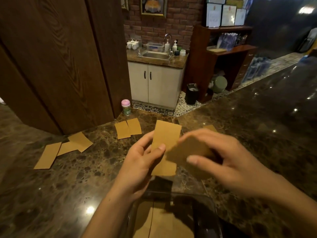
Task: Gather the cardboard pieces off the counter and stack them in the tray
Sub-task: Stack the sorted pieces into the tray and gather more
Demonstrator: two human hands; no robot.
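My left hand [140, 162] pinches an upright card [165, 138]; my right hand [228, 162] grips a blurred card [187, 148] overlapping its right edge, above the tray [213, 208]. Loose cards [127, 128] lie far left on the counter [68, 182].

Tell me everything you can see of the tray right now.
The tray sits at the near edge of the marble counter, directly below both hands. It looks like dark, glossy plastic with rounded corners and a raised rim; only its far part is in frame. Inside lie flat brown cardboard pieces, at least two side by side. The left forearm crosses over its left side; whether it touches the rim is unclear.
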